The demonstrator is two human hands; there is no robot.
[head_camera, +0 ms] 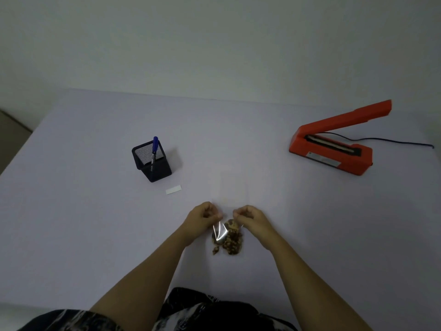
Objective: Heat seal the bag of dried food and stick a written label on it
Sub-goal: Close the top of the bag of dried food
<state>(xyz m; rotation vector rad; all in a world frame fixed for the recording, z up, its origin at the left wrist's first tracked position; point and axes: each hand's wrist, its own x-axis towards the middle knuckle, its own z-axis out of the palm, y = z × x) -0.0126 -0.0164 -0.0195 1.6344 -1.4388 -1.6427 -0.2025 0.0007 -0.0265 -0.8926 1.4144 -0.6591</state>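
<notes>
Pale desk (71, 211), bare wall | left hand (205, 216), right hand (248, 217) pinching clear bag (226, 237) mouth near front edge | risk: slack grip spilling dried food before sealer (334, 144)

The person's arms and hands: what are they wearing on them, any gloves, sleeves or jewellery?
Both forearms are bare right down to the bottom of the view, with no long sleeves. The left hand and the right hand have no gloves, and no watch, ring or bracelet can be seen. Near the bottom edge there is a dark garment with a pale pattern, close to the body.
</notes>
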